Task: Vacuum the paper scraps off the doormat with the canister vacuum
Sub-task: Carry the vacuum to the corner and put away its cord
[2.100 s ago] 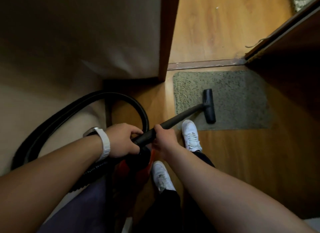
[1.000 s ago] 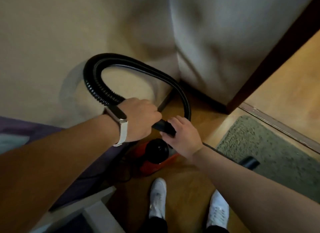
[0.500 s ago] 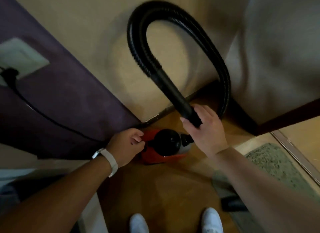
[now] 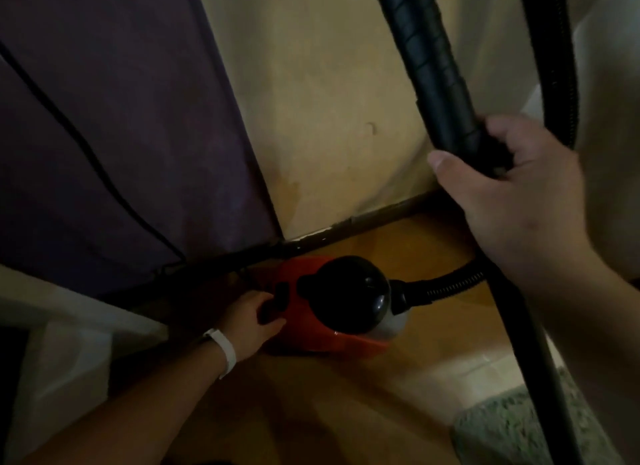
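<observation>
Left hand (image 4: 254,317) is down at the rear of the red canister vacuum (image 4: 322,341), fingers and thumb curled at its black switch, pressing or gripping, too dark to call. The right hand (image 4: 512,194) wraps tight round the black wand (image 4: 535,378) just below the ribbed hose (image 4: 419,56). The wand slants down from that fist toward the doormat (image 4: 502,433), so the right hand is nearer; only a shaggy grey-green corner shows lower right, no paper scraps visible.

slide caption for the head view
Left hand touches the red canister vacuum while right hand grips its black hose.
</observation>
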`<state>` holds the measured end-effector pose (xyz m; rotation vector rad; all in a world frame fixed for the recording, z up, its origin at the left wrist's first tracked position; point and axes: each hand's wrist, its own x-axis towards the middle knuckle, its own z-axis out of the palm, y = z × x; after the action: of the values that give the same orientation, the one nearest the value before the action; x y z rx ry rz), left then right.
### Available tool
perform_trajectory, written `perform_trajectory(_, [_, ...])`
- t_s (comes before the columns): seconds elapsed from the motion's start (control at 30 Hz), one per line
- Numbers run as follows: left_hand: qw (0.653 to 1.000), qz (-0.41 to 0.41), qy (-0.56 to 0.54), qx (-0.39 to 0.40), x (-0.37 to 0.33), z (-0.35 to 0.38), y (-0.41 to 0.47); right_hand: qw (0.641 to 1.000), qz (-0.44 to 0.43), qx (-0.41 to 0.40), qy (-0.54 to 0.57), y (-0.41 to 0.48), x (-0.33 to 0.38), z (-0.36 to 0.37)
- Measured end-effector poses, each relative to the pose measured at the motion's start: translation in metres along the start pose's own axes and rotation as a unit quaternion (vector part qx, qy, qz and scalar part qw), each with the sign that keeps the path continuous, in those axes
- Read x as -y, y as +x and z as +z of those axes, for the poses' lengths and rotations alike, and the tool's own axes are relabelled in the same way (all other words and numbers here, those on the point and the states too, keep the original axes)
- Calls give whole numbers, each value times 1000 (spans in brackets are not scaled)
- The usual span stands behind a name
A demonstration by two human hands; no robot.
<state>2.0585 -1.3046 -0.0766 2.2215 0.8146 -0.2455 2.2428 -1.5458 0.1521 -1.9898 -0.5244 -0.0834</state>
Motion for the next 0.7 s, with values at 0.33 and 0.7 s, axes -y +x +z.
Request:
perform_trajectory(0.33, [978,174,109,-16,44,24,29,999,-28,7,-20,-10,-6,21])
perform_trajectory(0.7, [972,198,126,-28,44,31,38,1000,-12,3,-25,-16,-5,29])
